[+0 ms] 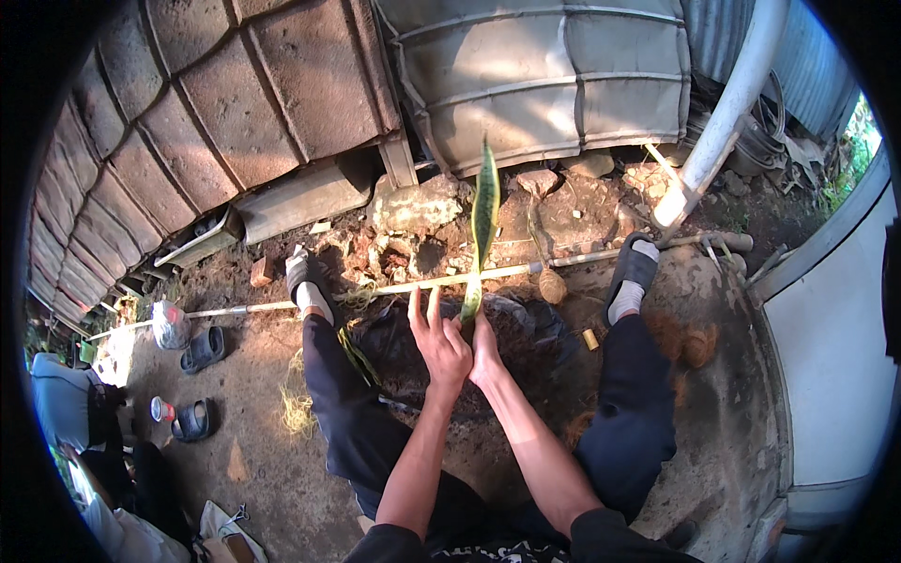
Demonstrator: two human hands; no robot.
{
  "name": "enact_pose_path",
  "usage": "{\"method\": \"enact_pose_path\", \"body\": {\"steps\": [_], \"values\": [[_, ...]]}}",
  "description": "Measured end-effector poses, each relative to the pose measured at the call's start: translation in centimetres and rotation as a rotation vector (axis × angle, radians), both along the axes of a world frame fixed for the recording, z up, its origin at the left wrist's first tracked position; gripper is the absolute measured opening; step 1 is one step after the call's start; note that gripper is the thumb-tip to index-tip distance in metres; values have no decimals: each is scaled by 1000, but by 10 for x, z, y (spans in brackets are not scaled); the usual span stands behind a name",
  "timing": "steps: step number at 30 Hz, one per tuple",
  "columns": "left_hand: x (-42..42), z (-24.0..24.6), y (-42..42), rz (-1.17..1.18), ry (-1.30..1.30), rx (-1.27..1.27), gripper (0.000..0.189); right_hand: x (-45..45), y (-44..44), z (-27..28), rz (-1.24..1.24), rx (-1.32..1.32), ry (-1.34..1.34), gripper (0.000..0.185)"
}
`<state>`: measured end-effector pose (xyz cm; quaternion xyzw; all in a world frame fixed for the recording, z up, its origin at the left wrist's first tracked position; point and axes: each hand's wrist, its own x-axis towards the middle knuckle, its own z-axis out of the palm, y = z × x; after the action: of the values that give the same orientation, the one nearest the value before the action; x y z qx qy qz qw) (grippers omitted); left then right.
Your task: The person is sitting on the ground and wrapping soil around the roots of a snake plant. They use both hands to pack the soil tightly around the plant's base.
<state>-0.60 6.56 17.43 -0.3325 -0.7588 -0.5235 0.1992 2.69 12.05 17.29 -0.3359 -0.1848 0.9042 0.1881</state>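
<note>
A snake plant leaf (486, 211), dark green with yellow edges, stands upright between my two hands. Its pale lower end is gripped by my right hand (486, 348). My left hand (443, 345) touches the leaf's base, with the index and middle fingers stretched out. Whether the left fingers also grip the base is hard to tell. Beneath both hands, a black plastic sheet (549, 324) lies on the ground with dark soil on it. More green-yellow leaves (359, 355) lie beside my left leg, near a tangle of yellow fibre (297, 405).
A long pole (450, 280) crosses the ground beyond my hands. A fibre-wrapped ball (552, 286) and a short yellow piece (590, 339) are to the right. Slippers (203, 350), a plastic bag (170, 325), a cup (162, 409) and a seated person (70, 408) are at left.
</note>
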Motion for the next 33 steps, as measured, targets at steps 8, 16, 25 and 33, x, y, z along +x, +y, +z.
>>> {"method": "enact_pose_path", "body": {"steps": [8,16,25,33], "values": [[0,11,3,-141,-214,68,44,1,0,-11,-80,37,17,41],[2,42,-6,-188,-216,-35,13,8,23,3,-188,208,-80,56],[18,50,-11,-114,75,-287,7,9,24,-10,-225,432,-328,72],[10,42,-11,-109,-249,-32,13,13,29,-18,-242,395,-241,71]]}}
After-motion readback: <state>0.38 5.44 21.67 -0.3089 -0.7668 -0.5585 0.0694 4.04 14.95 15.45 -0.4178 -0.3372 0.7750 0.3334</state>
